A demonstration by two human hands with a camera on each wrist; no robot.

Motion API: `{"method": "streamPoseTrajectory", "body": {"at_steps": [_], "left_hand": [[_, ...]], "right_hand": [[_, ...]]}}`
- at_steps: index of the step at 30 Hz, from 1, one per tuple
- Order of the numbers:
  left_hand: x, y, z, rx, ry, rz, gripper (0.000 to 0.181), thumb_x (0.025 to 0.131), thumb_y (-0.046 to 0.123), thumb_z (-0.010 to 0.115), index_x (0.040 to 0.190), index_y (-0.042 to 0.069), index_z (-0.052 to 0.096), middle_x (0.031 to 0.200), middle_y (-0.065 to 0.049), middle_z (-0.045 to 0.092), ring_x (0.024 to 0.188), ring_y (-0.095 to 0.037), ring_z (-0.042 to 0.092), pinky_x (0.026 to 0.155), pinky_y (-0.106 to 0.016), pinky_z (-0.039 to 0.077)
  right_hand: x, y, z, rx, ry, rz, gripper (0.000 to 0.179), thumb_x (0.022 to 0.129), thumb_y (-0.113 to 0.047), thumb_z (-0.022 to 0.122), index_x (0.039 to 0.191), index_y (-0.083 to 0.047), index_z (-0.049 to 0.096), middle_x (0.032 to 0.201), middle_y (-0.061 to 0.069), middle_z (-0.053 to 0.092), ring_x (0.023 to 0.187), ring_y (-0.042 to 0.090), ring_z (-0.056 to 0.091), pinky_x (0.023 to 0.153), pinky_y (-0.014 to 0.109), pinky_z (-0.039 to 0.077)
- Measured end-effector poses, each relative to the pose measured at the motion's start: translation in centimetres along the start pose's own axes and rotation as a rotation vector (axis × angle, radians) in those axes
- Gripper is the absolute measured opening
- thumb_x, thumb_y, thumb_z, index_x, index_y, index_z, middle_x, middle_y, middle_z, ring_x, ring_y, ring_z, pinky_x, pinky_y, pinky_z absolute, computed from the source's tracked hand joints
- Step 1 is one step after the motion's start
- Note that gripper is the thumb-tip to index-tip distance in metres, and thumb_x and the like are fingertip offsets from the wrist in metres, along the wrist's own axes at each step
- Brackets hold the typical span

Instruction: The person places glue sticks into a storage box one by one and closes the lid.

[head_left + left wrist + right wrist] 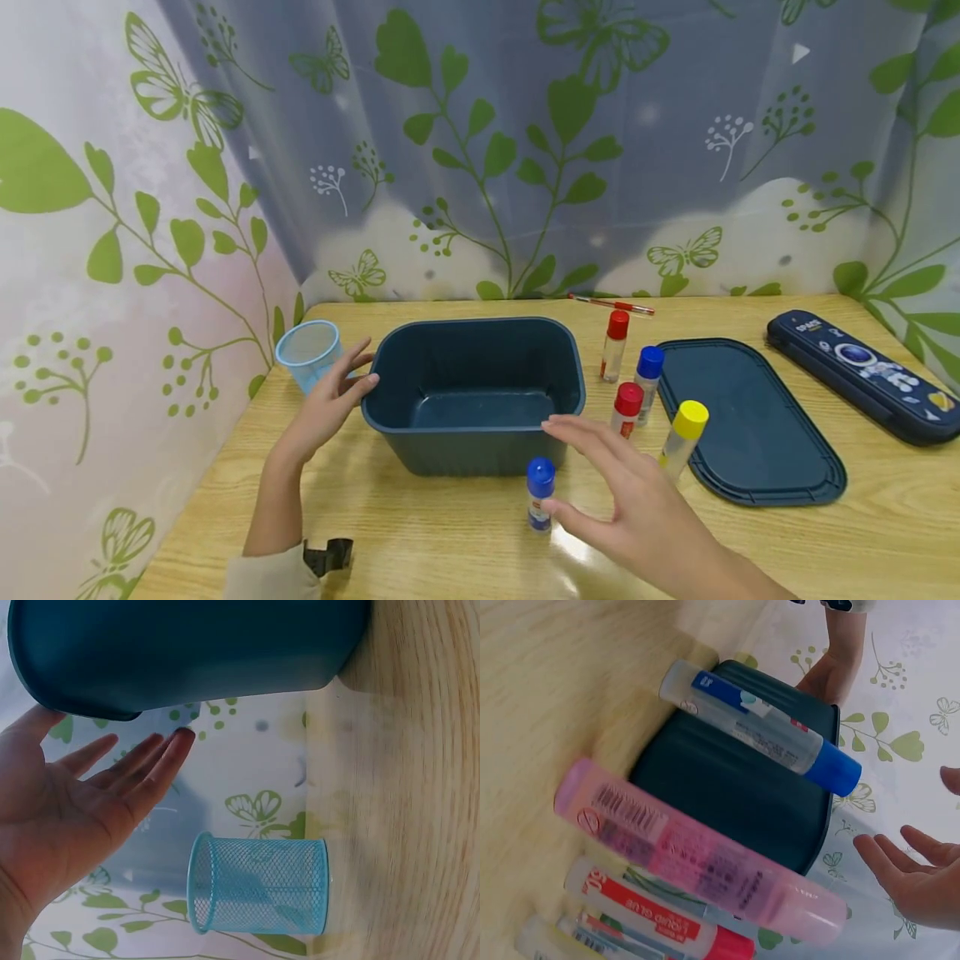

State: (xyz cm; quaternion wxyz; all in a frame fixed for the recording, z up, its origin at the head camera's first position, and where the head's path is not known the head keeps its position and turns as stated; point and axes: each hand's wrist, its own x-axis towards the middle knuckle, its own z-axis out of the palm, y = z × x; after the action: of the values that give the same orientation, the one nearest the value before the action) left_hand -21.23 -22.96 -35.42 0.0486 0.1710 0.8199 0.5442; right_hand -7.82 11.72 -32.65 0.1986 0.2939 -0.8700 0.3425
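Observation:
A dark teal plastic bin point(472, 450) stands upright on the table, its inside bare. My left hand point(330, 412) is at its left rim, thumb at the edge and fingers loosely extended, as the left wrist view also shows. Spread over the bin's front right corner, my right hand point(637, 492) holds nothing. Close by its thumb in the head view stands a blue-capped glue bottle point(540, 492). A pink glue bottle point(705, 855) shows in the right wrist view; my right hand hides it in the head view. Beyond stand red-capped point(615, 346), another blue-capped point(648, 383) and yellow-capped point(684, 433) bottles.
Left of the bin is a light blue mesh cup point(259, 885). A flat teal lid point(757, 425) lies on the right, beside a dark space-print pencil case point(862, 375). Behind the bin lies a red pen point(611, 304), near the patterned curtain point(480, 167).

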Motion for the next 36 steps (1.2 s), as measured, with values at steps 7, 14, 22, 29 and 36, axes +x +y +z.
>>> {"method": "streamPoseTrajectory", "body": {"at_steps": [7, 14, 22, 29, 36], "left_hand": [[0.0, -0.3, -0.1, -0.007, -0.02, -0.036, 0.059, 0.097, 0.035, 0.047, 0.146, 0.014, 0.023, 0.142, -0.019, 0.029, 0.123, -0.035, 0.038, 0.093, -0.049, 0.038], [-0.1, -0.1, 0.0, 0.001, -0.021, -0.047, 0.057, 0.097, 0.035, 0.046, 0.146, 0.014, 0.025, 0.141, -0.021, 0.031, 0.122, -0.035, 0.039, 0.094, -0.049, 0.037], [0.0, 0.0, 0.0, -0.007, -0.02, -0.052, 0.057, 0.097, 0.033, 0.046, 0.146, 0.014, 0.025, 0.141, -0.021, 0.032, 0.123, -0.034, 0.038, 0.096, -0.05, 0.034], [0.0, -0.2, 0.0, 0.006, -0.02, -0.047, 0.057, 0.097, 0.034, 0.046, 0.146, 0.013, 0.025, 0.141, -0.021, 0.031, 0.124, -0.035, 0.037, 0.096, -0.051, 0.034], [0.1, -0.3, 0.0, 0.01, -0.019, -0.047, 0.057, 0.097, 0.037, 0.047, 0.145, 0.015, 0.026, 0.141, -0.02, 0.032, 0.124, -0.034, 0.037, 0.097, -0.05, 0.033]], "right_hand": [[-0.1, 0.0, 1.2, 0.112, -0.114, 0.194, 0.046, 0.086, -0.035, 0.064, 0.127, -0.018, 0.051, 0.12, -0.005, 0.052, 0.095, 0.009, 0.057, 0.077, 0.029, 0.05], [0.1, 0.1, 1.8, 0.178, -0.167, 0.281, 0.04, 0.087, -0.032, 0.064, 0.121, -0.014, 0.055, 0.11, -0.003, 0.056, 0.093, 0.012, 0.059, 0.076, 0.025, 0.05], [0.2, 0.4, 2.6, 0.177, -0.154, 0.311, 0.032, 0.084, -0.01, 0.068, 0.113, -0.009, 0.058, 0.1, -0.003, 0.056, 0.089, 0.013, 0.06, 0.073, 0.024, 0.051], [0.3, 0.7, 3.0, 0.216, -0.134, 0.269, 0.029, 0.085, -0.006, 0.067, 0.112, -0.005, 0.059, 0.102, 0.001, 0.057, 0.09, 0.016, 0.06, 0.072, 0.028, 0.052], [0.4, 0.9, 2.8, 0.243, -0.131, 0.211, 0.028, 0.084, -0.003, 0.066, 0.111, -0.002, 0.059, 0.102, 0.002, 0.058, 0.087, 0.012, 0.061, 0.071, 0.025, 0.051]]}}
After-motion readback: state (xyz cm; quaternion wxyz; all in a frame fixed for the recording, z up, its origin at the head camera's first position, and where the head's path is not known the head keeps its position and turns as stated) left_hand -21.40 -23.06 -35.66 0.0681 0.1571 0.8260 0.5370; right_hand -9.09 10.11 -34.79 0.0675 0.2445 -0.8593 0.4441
